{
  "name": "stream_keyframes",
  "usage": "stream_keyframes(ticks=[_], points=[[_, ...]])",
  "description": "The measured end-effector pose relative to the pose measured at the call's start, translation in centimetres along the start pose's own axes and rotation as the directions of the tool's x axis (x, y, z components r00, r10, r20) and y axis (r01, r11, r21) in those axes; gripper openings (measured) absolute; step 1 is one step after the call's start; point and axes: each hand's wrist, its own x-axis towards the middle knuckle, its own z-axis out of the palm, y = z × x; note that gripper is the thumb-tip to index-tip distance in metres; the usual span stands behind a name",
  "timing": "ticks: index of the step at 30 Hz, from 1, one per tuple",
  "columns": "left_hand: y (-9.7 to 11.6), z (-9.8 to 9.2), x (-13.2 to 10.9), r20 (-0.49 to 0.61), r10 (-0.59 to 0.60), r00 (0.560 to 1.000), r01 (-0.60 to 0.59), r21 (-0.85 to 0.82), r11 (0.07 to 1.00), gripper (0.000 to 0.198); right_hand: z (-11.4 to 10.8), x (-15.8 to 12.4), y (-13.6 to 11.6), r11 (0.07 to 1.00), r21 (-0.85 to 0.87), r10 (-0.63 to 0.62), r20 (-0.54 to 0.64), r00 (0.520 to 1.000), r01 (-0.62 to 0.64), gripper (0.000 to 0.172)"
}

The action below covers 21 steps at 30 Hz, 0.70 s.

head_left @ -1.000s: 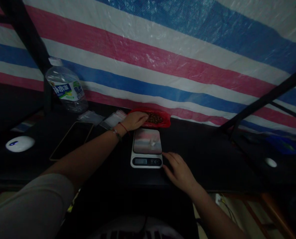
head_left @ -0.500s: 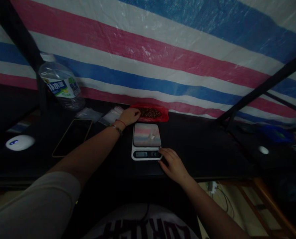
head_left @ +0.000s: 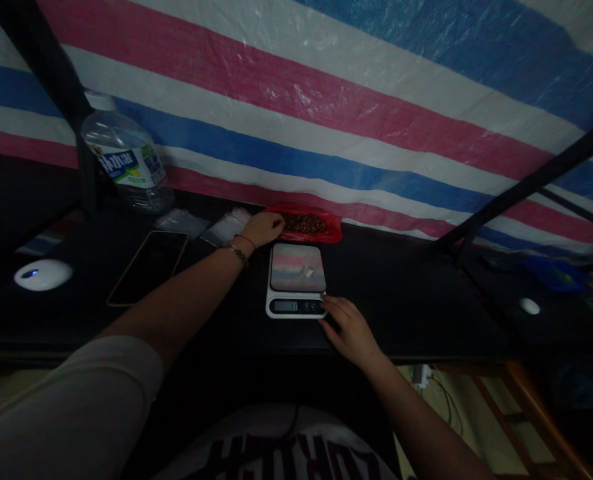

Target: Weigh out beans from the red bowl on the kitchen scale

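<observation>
A white kitchen scale (head_left: 296, 307) with a small lit display lies flat in the middle of the black table. On its plate rests a small clear plastic piece (head_left: 308, 269). My right hand (head_left: 350, 330) is at the scale's front right corner, fingers stretched out and touching its edge, thumb apart. Behind the scale, an opened red plastic bag (head_left: 332, 230) holds many small brown beans or kernels (head_left: 304, 223). My left hand (head_left: 264, 229) is at the bag's left end, its fingers curled together over the contents; anything between the fingertips is hidden.
Left of the bag lie small clear zip bags (head_left: 226, 227) and more clear plastic (head_left: 182, 223). A phone (head_left: 149, 267), a white mouse (head_left: 44, 275) and a large clear bottle (head_left: 129, 163) stand further left. Striped sheeting (head_left: 326, 153) hangs behind the table.
The camera view has shifted slightly. Both hands keep their places, the left at the red bag and the right at the scale's corner.
</observation>
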Motion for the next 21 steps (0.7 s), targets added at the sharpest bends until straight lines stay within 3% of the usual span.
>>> stream_keyframes(ticks=[21], points=[[-0.47,0.64,0.15,-0.024,-0.01,1.0,0.01,-0.016,1.0,0.034,0.26,-0.18,0.33,0.999,-0.046,-0.017,0.015,1.0,0.018,0.027]])
